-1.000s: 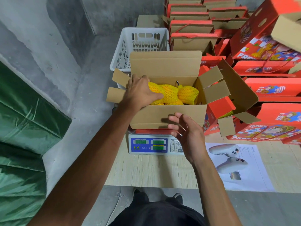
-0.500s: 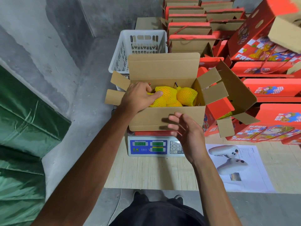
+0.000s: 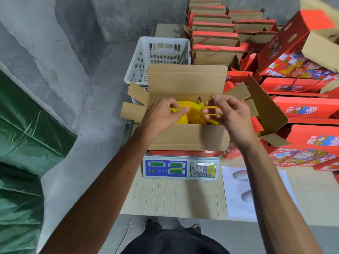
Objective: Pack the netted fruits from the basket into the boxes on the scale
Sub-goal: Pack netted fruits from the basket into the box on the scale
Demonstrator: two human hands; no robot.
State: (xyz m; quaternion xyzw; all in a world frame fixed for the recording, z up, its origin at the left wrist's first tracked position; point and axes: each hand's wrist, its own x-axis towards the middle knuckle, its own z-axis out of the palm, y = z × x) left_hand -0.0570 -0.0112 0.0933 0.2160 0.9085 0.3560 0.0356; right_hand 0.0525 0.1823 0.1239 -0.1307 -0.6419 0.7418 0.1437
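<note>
Both hands work inside the open box (image 3: 185, 136) on the scale (image 3: 180, 166): left hand (image 3: 161, 114) curls on the netted fruits (image 3: 190, 112) at left, right hand (image 3: 227, 111) pinches loose netting at right, equally near.

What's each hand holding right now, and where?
Both hands grip the yellow net on the fruits in the box: left hand its left end, right hand its right end strands.
</note>
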